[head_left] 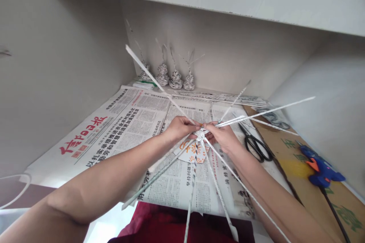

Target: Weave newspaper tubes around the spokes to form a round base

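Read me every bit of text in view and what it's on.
"信阳日报": red masthead, left newspaper.
"以扎实举措推进农业农村现代化": black headline, same newspaper.
"勤劳和智慧创造更加美好生活": headline line beneath.
"坚持问题": near newspaper.
"滴蜂蜜": near newspaper.
Orange characters, white card: partly covered, unclear.
Green characters, cardboard: too blurred.
Other newsprint: too small or blurred.

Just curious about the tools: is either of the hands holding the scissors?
No, the scissors lie off to the right, while the left hand and right hand hold the paper weaving.
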Tool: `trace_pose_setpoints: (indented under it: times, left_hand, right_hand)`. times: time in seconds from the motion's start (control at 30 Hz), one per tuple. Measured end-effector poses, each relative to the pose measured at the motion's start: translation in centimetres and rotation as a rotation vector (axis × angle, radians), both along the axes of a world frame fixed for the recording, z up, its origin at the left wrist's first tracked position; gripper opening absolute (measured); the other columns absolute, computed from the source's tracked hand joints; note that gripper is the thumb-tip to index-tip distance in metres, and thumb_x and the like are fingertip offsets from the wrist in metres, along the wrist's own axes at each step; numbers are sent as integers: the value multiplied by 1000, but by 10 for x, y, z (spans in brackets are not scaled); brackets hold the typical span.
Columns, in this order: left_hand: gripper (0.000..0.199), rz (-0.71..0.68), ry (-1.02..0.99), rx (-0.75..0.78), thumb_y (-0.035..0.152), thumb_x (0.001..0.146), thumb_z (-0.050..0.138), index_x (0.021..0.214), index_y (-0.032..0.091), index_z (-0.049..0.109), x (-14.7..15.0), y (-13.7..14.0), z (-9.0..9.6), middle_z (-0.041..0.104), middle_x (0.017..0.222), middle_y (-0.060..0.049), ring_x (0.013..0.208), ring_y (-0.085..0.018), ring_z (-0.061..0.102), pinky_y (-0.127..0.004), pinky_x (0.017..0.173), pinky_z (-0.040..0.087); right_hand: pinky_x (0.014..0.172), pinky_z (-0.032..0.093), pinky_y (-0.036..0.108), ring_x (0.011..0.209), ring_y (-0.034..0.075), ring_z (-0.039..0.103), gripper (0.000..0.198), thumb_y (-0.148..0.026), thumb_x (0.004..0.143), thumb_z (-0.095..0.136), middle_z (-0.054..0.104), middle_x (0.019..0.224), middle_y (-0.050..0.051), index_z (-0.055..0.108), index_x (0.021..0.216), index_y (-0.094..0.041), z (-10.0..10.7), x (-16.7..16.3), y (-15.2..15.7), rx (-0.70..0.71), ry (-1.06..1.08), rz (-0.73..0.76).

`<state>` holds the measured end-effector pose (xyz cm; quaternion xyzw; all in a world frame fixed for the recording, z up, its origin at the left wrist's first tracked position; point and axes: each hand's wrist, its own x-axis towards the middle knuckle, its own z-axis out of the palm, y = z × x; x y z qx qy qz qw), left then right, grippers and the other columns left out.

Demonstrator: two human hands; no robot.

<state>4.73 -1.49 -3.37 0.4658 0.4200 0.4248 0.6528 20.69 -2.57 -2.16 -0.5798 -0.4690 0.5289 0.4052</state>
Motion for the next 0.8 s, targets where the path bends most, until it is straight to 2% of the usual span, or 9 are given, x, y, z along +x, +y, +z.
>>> trace_pose_setpoints:
  times: [0.2,0.33,0.47,0.6,0.8]
  left_hand:
    - [12,58,-104,-222,14,64,76,61,11,65,0,2,2,67,67,-5,59,-11,63,-19,56,55]
    - [10,28,-143,-331,9,69,71,62,9,64,2,2,6,66,66,-6,60,-12,65,-18,56,55]
    - [12,36,-172,-324,11,69,72,62,10,61,1,4,3,66,67,-6,61,-14,65,-20,57,56]
    - [23,2,-183,-297,21,62,80,63,10,61,-2,5,-1,62,61,-4,57,-11,63,-20,57,55]
    - [23,12,-171,-304,17,59,82,62,9,60,-2,2,7,67,70,-7,66,-14,66,-21,60,56]
  right_hand:
    - [40,48,26,43,16,58,16,-32,67,67,63,52,1,59,65,-18,6,1,-3,62,17,37]
    - [42,48,23,44,13,57,12,-28,67,65,63,54,0,63,68,-16,5,2,-3,129,-25,51]
    - [41,46,22,43,12,55,11,-27,69,64,61,53,-1,63,70,-16,4,3,-2,165,-19,103]
    - [43,48,24,43,12,55,13,-30,70,66,62,54,-1,65,73,-16,5,4,-2,179,-25,137]
    - [46,49,26,48,14,58,18,-33,70,68,63,58,0,64,76,-16,4,6,-1,188,9,171]
